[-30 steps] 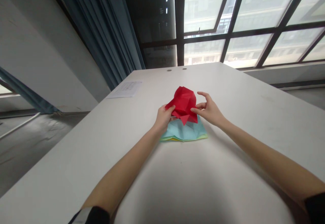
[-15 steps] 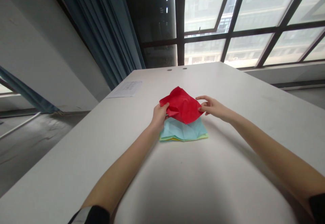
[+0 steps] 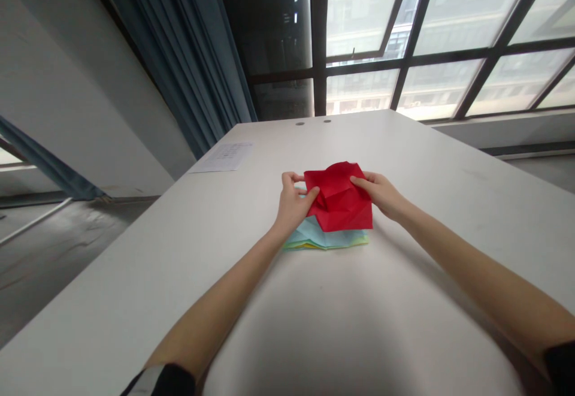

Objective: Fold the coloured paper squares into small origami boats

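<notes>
A creased sheet of red paper [image 3: 340,204] is held up between both hands, over a low stack of coloured paper. My left hand [image 3: 294,199] pinches its left side, thumb in front. On the right side, my right hand [image 3: 380,192] grips it with the thumb on the front face and the fingers behind, mostly hidden. Below lies the stack, its top sheet of light blue paper [image 3: 327,239] partly covered by the red one. Green and yellow edges peek out along the stack's front.
The white table [image 3: 179,276] stretches away toward the windows [image 3: 363,90]. A printed white sheet [image 3: 223,157] lies near its left edge. Two round dark fittings sit at the far end. Blue curtains [image 3: 179,42] hang beyond the left side.
The red paper has turned from a diamond pose to a squarer one and shifted right and slightly down. My right hand has changed from a corner hold to a fuller grip.
</notes>
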Demonstrator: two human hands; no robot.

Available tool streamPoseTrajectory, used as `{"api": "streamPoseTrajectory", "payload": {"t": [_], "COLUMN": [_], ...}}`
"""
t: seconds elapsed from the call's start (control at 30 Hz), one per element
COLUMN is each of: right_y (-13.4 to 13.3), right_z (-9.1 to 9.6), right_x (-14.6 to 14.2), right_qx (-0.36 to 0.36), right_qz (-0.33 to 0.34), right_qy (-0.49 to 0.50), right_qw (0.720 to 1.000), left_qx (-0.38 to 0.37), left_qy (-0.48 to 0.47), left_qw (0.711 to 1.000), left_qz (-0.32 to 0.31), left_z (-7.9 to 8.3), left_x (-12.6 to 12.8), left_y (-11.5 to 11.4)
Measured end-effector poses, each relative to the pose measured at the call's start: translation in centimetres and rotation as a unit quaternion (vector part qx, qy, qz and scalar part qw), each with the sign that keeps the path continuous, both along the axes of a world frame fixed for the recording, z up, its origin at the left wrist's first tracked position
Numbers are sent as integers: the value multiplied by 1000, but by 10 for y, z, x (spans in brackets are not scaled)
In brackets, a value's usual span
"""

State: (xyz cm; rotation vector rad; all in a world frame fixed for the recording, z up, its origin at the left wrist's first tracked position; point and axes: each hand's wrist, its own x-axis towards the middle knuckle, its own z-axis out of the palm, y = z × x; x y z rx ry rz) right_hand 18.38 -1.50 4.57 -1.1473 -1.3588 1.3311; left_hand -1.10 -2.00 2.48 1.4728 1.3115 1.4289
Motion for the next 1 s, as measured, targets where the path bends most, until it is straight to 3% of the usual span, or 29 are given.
{"api": "streamPoseTrajectory", "payload": {"t": [0.07,0.13,0.23,0.37,0.5,0.63,0.8,1.0], "right_y": [2,4,5,5,4,3,4,6], "right_z": [0,0,0,1,3,3,-1,-2], "right_x": [1,3,4,5,6,9,14,18], "right_qx": [-1,-4,-8,-3,1,-27,-80,-126], "right_qz": [-18,-29,-35,-33,-32,-39,-24,-36], "right_qy": [-4,-9,-7,-6,-25,-20,26,67], "right_qw": [1000,1000,999,999,999,999,996,989], "left_qx": [97,162,165,119,55,-56,-125,-146], "left_qy": [117,241,353,359,261,59,-169,-275], "left_qw": [988,956,920,925,964,995,974,947], "left_qz": [25,38,52,31,-17,-58,-88,-74], "left_z": [1,4,6,4,3,7,20,32], "left_x": [-2,-5,-6,-4,-5,-11,-20,-29], "left_y": [-3,-7,-11,-10,-1,5,2,2]}}
